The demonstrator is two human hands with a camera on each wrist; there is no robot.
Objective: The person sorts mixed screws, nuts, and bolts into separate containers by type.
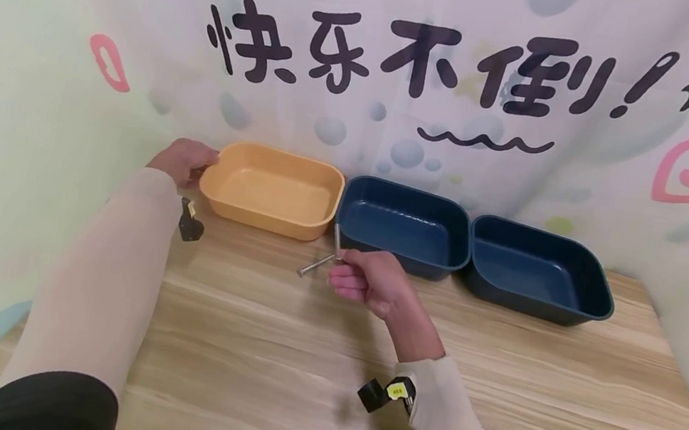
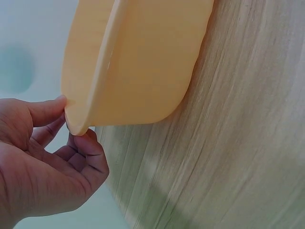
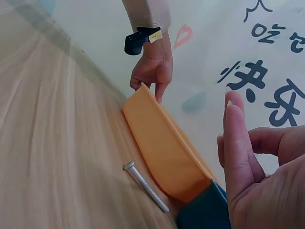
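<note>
At the far left, the left hand grips the end of the one orange bin, thumb and curled fingers nipping its rim. The bin is smooth, round-cornered and upright on the table, its long axis running left to right, the right end slightly nearer the person.

Two bolts come next. The loose bolt, silvery with a threaded shank, lies on the table before the bin's right end, its head toward the lower left and its shank slanting up rightward. The held bolt, also metallic, points away from the person by the bins' meeting corners, its near end pinched between thumb and fingers of the right hand.

Further right, two dark blue bins stand end to end.
</note>
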